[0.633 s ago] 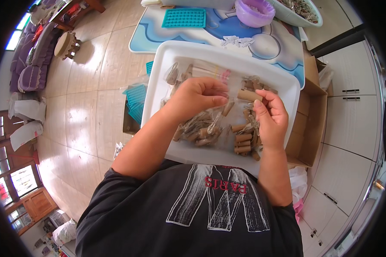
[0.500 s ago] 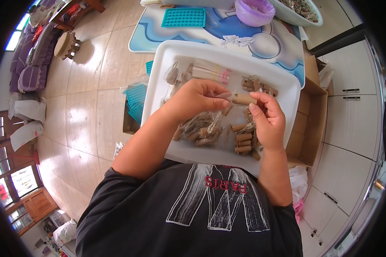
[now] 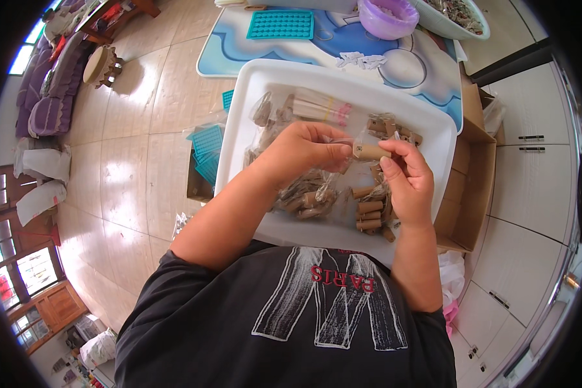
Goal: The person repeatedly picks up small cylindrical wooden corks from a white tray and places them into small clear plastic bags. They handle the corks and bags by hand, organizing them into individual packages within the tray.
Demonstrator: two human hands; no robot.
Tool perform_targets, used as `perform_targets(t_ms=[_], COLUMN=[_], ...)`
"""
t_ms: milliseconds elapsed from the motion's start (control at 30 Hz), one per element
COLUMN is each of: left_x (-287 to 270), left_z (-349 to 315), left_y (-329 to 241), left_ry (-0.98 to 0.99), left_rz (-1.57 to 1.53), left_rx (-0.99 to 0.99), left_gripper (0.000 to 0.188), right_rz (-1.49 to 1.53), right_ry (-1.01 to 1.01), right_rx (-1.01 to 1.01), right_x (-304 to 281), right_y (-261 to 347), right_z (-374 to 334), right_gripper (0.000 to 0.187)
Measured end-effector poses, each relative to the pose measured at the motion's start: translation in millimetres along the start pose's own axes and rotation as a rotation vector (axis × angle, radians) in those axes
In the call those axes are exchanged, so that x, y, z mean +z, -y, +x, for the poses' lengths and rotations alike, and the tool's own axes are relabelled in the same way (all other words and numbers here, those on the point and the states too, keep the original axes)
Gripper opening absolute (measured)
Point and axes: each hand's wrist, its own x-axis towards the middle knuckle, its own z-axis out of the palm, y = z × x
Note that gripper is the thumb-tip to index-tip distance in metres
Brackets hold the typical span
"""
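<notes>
Above a white plastic tray point(image 3: 445, 149), my right hand point(image 3: 409, 178) pinches a short brown cardboard tube point(image 3: 371, 152) between thumb and fingertips. The tube lies almost level and its left end meets the fingertips of my left hand point(image 3: 307, 147). That hand is closed on a thin clear plastic bag, mostly hidden by the fingers; whether the tube's end is inside the bag I cannot tell. Loose brown tubes point(image 3: 369, 215) with thin cords lie in the tray under my right hand. Bagged brown tubes point(image 3: 310, 197) are heaped below my left hand. A bundle of clear bags point(image 3: 313, 105) lies toward the tray's far side.
Behind the tray, the patterned table point(image 3: 239, 48) bears a teal mould-like tray point(image 3: 280, 24), small white pieces point(image 3: 361, 61), a purple-lined bowl point(image 3: 388, 18) and a filled tub point(image 3: 456, 16). An open cardboard box point(image 3: 462, 194) stands at right; teal trays point(image 3: 207, 145) are at left.
The cardboard tube and my left fingertips have come together, the tube's left end now against them. Both hands stay closed. The whole view has shifted slightly.
</notes>
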Motion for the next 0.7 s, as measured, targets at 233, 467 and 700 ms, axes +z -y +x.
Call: perform_targets(t_ms=[233,467,700], left_x=[-9,-3,4], left_z=[-6,1,2], left_y=[-5,5,5], left_ry=[0.299,0.191,0.119], left_rz=[-0.282,-0.101,-0.02], left_rx=[-0.177,-0.162,-0.143], left_gripper=[0.03,0.029,0.031], right_rz=[0.0,-0.065,-0.077], right_ry=[0.014,0.129,0.217], right_rx=[-0.043,-0.046,0.105], right_x=[-7,-8,0], right_y=[4,3,0], right_z=[2,3,1], right_gripper=[0.018,0.018,0.019])
